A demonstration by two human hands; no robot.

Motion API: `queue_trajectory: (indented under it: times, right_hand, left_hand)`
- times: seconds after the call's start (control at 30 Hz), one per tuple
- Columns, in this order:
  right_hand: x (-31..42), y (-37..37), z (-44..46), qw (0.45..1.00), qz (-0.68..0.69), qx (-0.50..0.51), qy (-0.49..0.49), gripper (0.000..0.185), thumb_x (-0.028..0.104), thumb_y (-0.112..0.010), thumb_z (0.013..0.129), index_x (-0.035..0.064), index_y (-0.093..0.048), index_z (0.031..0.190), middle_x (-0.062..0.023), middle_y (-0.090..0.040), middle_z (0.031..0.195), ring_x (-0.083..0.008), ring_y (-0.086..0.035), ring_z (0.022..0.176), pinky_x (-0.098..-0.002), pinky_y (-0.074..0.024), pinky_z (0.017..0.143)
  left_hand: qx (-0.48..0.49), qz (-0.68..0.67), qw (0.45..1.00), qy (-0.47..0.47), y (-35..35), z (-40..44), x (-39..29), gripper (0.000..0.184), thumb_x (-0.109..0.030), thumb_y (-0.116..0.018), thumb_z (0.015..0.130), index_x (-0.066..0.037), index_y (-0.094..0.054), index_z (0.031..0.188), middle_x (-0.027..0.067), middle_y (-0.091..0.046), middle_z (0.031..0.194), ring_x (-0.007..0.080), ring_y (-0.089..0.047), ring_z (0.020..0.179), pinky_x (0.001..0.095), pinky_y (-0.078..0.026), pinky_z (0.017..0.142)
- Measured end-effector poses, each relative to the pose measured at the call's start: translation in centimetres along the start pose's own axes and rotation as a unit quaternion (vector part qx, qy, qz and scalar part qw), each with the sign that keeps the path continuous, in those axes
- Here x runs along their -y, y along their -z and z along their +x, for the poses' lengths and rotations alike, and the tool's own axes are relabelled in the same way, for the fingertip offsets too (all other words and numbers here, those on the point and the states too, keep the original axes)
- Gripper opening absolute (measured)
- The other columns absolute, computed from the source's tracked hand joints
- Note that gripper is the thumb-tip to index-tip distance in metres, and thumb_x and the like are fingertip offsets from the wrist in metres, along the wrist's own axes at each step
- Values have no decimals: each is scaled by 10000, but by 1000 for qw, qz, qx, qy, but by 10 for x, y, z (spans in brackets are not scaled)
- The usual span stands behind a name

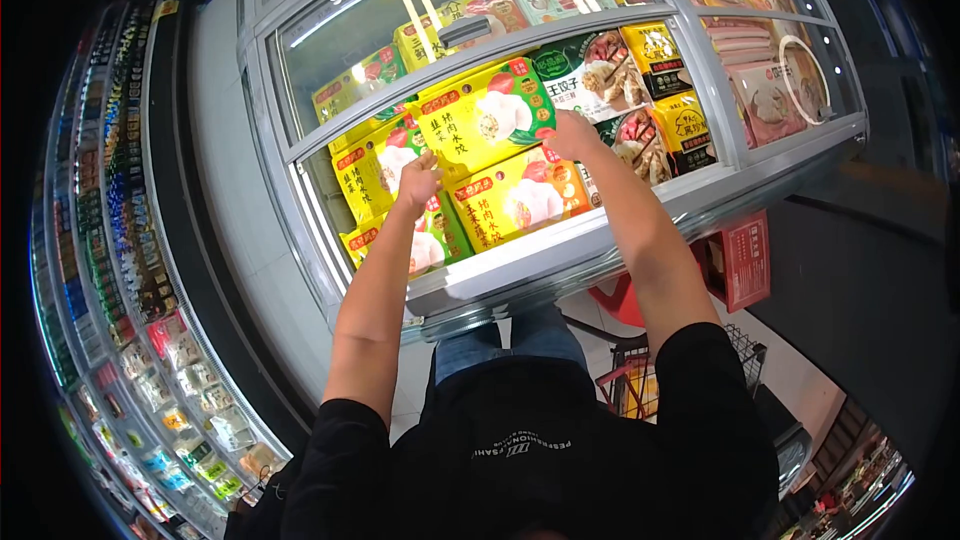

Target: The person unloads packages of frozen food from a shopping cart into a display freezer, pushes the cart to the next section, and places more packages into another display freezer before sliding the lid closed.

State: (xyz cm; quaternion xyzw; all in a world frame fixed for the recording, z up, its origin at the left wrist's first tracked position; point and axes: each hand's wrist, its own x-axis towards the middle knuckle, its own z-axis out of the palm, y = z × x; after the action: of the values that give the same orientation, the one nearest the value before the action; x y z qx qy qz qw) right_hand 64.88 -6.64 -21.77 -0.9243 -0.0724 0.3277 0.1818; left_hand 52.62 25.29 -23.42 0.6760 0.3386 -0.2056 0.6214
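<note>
Nearest to the camera, black shirt (520,420) with small white print, short sleeves, and both bare forearms stretching forward over a chest freezer (500,265) with pale metal frame. Next by size, to the left across a strip of pale floor (250,190), long shelves (125,270) with rows of bottles farther along and small packaged goods nearer. Over the rear part of the freezer, a glass pane (360,25), with more packs visible through it. Between shirt and freezer, blue jeans (540,335). Below the right forearm, partly hidden, a wire cart (750,350); near it, a red box (745,265) with light printing.

Now the thing in hand: a yellow pack (470,130) with picture of white dumplings, in the freezer opening, tilted a little, overlapping other yellow packs to its left and an orange-yellow pack (510,202) just below it. Impossible to tell, whether fully lifted or partly resting on them. On its right side, green-and-white packs (590,75), and after them, smaller yellow-and-black packs (665,55).

Grips the lower left corner with the left hand (421,183), fingers bent and close together. Clamps the right end with the right hand (574,136), fingertips partly hidden. Smallest of all, a dark handle (466,32) on the pane.
</note>
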Motion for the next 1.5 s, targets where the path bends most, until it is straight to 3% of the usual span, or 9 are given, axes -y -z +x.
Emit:
queue_trajectory:
  times: [0.27,0.47,0.53,0.67,0.8,1.1,1.2,1.3,1.5]
  right_hand:
    - [11,20,-86,967,143,-199,74,402,273,-729,866,17,-589,1144,-229,-627,1164,-398,-586,1139,-484,-483,966]
    - [37,19,-198,894,305,-302,127,249,60,-707,873,-10,-629,1099,-175,-688,960,-298,-692,866,-384,-558,754]
    - [49,11,-247,870,361,-315,114,216,62,-708,881,-19,-643,1070,-164,-696,915,-266,-700,789,-353,-561,698]
    - [53,-28,-340,875,377,-293,82,175,83,-729,892,-9,-654,1020,-121,-724,890,-171,-703,760,-291,-546,661]
    - [53,-69,-409,887,328,-319,55,117,56,-727,869,4,-639,925,-132,-665,822,-260,-650,671,-343,-516,610]
    - [36,-126,-494,878,235,-414,-45,113,71,-721,853,37,-614,873,-137,-603,784,-346,-613,736,-418,-484,653]
    - [44,-128,-522,865,210,-451,-65,108,89,-720,855,48,-621,874,-131,-632,828,-345,-643,779,-424,-509,674]
    - [55,-140,-547,835,201,-500,-106,107,86,-719,854,51,-622,882,-123,-639,832,-340,-648,784,-425,-516,677]
    - [71,-156,-591,775,194,-578,-169,108,65,-729,841,43,-634,887,-112,-647,811,-325,-646,743,-402,-512,642]
  left_hand:
    - [-15,-55,997,-59,-10,-79,-46,490,-202,-668,980,11,-518,1395,107,-660,1249,191,-661,1039,328,-545,820]
    - [9,-66,987,-143,-11,-171,-53,355,-208,-656,994,-3,-609,1280,57,-707,1040,128,-662,855,266,-520,719]
    - [-11,-26,985,-170,-13,-203,-47,213,-210,-649,1003,-14,-661,1087,-2,-641,834,69,-552,690,229,-460,629]
    - [61,34,974,-215,-14,-262,-25,173,-190,-666,1002,-29,-654,941,-71,-560,754,10,-440,672,188,-354,596]
    - [171,149,949,-217,-21,-306,-8,200,-188,-719,960,-16,-661,876,-45,-537,630,33,-430,582,230,-374,540]
    - [380,295,760,-437,-57,-349,-15,160,-161,-775,883,-24,-694,890,108,-608,643,171,-542,505,306,-426,504]
    - [414,339,742,-403,-65,-362,-22,163,-169,-786,858,-34,-697,877,118,-620,660,239,-585,537,345,-451,522]
    - [446,343,735,-378,-70,-370,-21,141,-128,-790,861,-18,-704,870,78,-550,579,155,-498,493,304,-413,504]
    - [505,366,685,-377,-89,-383,-18,137,-131,-790,866,-20,-711,887,50,-534,569,126,-475,494,291,-399,499]
